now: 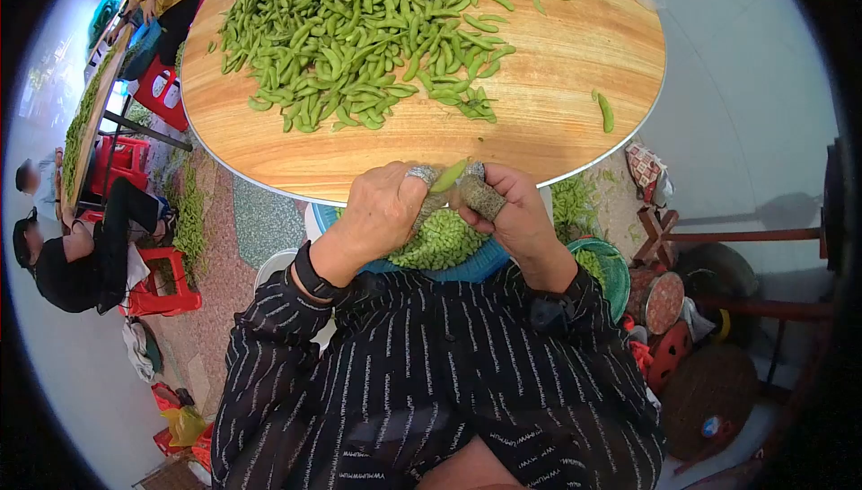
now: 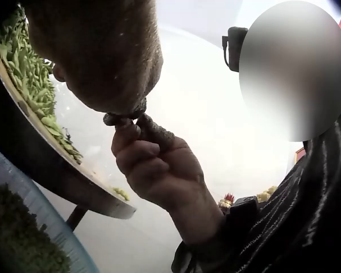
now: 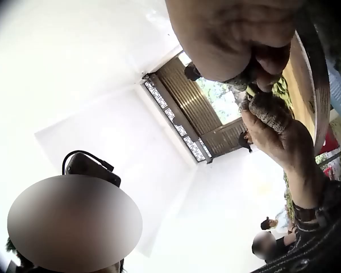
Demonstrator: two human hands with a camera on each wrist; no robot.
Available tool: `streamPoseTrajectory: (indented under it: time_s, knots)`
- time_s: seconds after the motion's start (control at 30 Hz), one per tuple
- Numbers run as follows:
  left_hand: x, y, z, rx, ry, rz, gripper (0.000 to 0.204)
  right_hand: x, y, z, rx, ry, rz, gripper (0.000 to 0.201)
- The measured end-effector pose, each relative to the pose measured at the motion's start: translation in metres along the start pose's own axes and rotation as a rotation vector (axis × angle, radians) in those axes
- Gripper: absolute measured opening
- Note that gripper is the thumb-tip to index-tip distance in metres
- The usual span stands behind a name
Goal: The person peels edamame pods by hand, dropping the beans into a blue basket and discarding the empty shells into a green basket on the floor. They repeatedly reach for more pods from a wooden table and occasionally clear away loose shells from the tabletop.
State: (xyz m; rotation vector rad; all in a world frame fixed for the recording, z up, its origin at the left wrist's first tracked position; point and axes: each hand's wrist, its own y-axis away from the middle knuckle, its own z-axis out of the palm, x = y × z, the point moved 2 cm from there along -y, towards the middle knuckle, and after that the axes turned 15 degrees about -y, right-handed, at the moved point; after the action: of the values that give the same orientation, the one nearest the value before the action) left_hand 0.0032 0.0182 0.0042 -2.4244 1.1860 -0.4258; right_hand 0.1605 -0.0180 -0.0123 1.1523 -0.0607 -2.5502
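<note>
One green pod [image 1: 448, 177] is pinched between both hands at the table's near edge, over a blue basin [image 1: 492, 261] of shelled green beans [image 1: 437, 240]. My left hand [image 1: 382, 209] grips its lower left part, with grey wraps round the thumb and a finger. From the other side my right hand [image 1: 514, 212] holds the pod's end, its wrapped fingers curled. In the left wrist view the right hand [image 2: 159, 165] shows below the left hand [image 2: 105, 57]. The right wrist view shows a bit of the pod [image 3: 250, 90] between the wrapped fingertips.
A large heap of pods [image 1: 359, 32] covers much of the round wooden table [image 1: 575, 68]; a single pod [image 1: 606, 113] lies at its right. A green basket [image 1: 620, 285] stands right of the basin. Left are red stools [image 1: 171, 284] and seated people. A wooden rack [image 1: 660, 237] stands at right.
</note>
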Motion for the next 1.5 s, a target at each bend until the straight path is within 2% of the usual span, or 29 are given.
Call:
streamPoseTrajectory:
  time_s: [0.33,0.43,0.5,0.53,0.6,0.73,0.8,0.83,0.9,1.0,1.03,1.1,1.13,1.23,1.3,1.37,1.4,1.43,1.5]
  knots:
    - [0.001,0.009,0.008,0.034,0.052,0.009,0.029,0.013,-0.005,-0.004,0.043,-0.069,-0.039,0.011]
    - [0.003,0.015,0.013,-0.006,0.202,-0.095,0.028,0.018,-0.006,-0.006,-0.013,-0.076,-0.088,0.011]
    - [0.003,0.017,0.016,0.012,0.499,-0.217,0.023,0.018,-0.007,-0.006,-0.084,-0.016,-0.148,0.012]
    - [0.004,0.016,0.016,0.012,0.498,-0.217,0.023,0.018,-0.007,-0.007,-0.085,-0.016,-0.148,0.012]
    - [0.006,0.017,0.018,-0.016,0.807,-0.397,0.016,0.017,-0.007,-0.006,-0.102,0.077,-0.186,0.013]
    - [0.008,0.021,0.021,0.021,0.948,-0.486,0.019,0.014,-0.005,-0.001,-0.121,0.145,-0.241,0.013]
    - [0.006,0.03,0.036,-0.021,1.335,-0.714,0.024,0.015,-0.005,-0.003,-0.147,0.216,-0.278,0.013]
    - [0.007,0.03,0.036,-0.021,1.336,-0.712,0.024,0.017,-0.006,-0.005,-0.147,0.218,-0.279,0.013]
    - [0.011,0.028,0.037,-0.065,1.773,-0.86,0.026,0.02,-0.008,-0.008,-0.149,0.329,-0.349,0.011]
    - [0.008,0.026,0.035,-0.162,1.858,-0.885,0.026,0.021,-0.01,-0.006,-0.169,0.272,-0.318,0.01]
    - [0.008,0.025,0.033,-0.148,1.851,-0.88,0.026,0.018,-0.009,-0.004,-0.183,0.275,-0.321,0.01]
    - [0.007,0.025,0.028,-0.249,1.334,-0.797,0.028,0.012,-0.007,-0.006,-0.072,0.277,-0.131,0.007]
    - [0.006,0.025,0.026,-0.225,1.318,-0.809,0.028,0.013,-0.007,-0.007,-0.069,0.258,-0.08,0.006]
    - [0.008,0.018,0.016,-0.238,0.794,-0.454,0.022,0.009,-0.004,0.007,-0.079,0.289,-0.129,0.007]
    - [0.006,0.02,0.018,-0.236,0.829,-0.438,0.022,0.013,-0.007,-0.001,-0.118,0.342,-0.094,0.009]
    - [0.009,0.023,0.024,-0.072,1.104,-0.407,0.022,0.013,-0.006,0.003,-0.195,0.469,-0.252,0.011]
    - [0.008,0.025,0.025,-0.08,1.133,-0.399,0.023,0.011,-0.004,0.003,-0.176,0.47,-0.249,0.011]
    - [0.008,0.027,0.024,-0.097,1.161,-0.396,0.023,0.008,-0.004,0.005,-0.202,0.454,-0.207,0.012]
    - [0.006,0.033,0.02,-0.33,1.243,-0.586,0.025,0.01,0.0,-0.001,-0.187,0.428,-0.149,0.013]
